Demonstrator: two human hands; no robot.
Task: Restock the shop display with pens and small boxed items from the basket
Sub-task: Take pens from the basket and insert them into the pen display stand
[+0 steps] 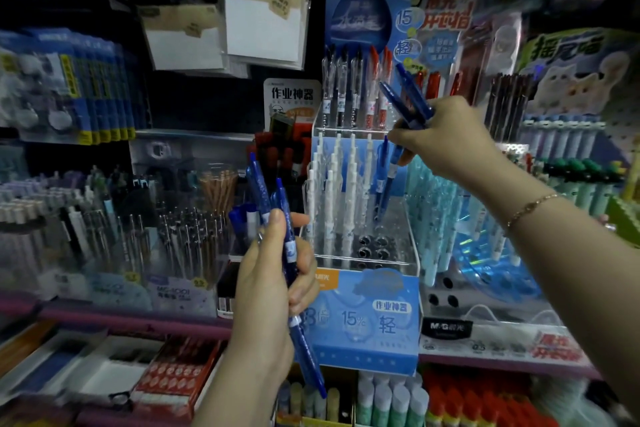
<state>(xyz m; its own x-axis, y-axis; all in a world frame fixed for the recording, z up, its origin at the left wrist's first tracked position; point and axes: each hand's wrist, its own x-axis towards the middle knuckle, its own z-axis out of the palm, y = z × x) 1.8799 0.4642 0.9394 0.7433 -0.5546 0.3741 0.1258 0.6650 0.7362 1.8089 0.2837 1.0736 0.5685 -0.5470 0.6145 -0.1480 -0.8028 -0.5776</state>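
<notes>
Nearest, low centre: left hand (266, 291), fingers curled round a bunch of blue pens (287, 253), thumb laid along one barrel. Pens stand roughly upright w/ a slight tilt, caps fanning out above the fist, one barrel sticking out below twd the near shelf edge. Hand is in front of & just left of the clear acrylic pen stand (363, 204).

Below the hands, near shelf: red boxes (173, 378) at left, glue sticks (388, 399) centre-right, blurred red items further right.

Mid: stand sits on a light-blue printed base (367, 319). Its lower tier holds white pens (332, 191) on the left; empty holes (372, 246) show on the right front.

Right hand (446, 135) reaches in from the right, bracelet (530, 206) on the wrist. Fingers grip a second lot of blue pens (408, 100) pointing up-left out of the fist, while fingertips pinch blue pens (384, 177) hanging down into the right side of the lower tier; can't tell if the tips are seated in holes.

Farther: stand's upper tier has black-capped pens (341, 87) & red-capped pens (379, 87). Left of stand, racks of grey/silver pens (180, 229). Right, pale turquoise pens (440, 215). Far back, hanging notepads (263, 21) & a blue header card (363, 10).
</notes>
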